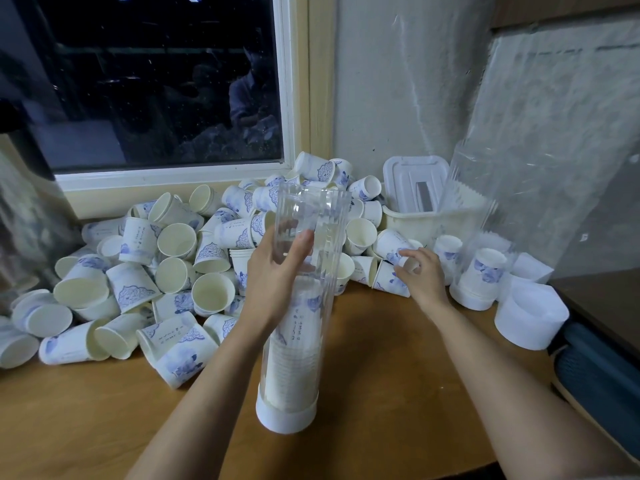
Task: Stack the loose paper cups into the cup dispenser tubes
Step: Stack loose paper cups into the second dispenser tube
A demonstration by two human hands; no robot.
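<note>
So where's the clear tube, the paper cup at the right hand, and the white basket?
clear tube (pixel 313 209), head view, upper wall near the open top.
paper cup (pixel 389 242), head view, printed side.
white basket (pixel 414 221), head view, front wall.

**No legible text**

Nothing readable. Small dark script in vert. columns sits on several white paper cups w/ blue floral print. It shows on a cup in the pile's left part, a cup lying nr the front, a cup on its side mid-pile & the top cup inside the clear ribbed plastic dispenser tube. Chars too small & blurred to make out. Tiny pale tag by the clear plastic sheet, far right: illegible too.
</note>
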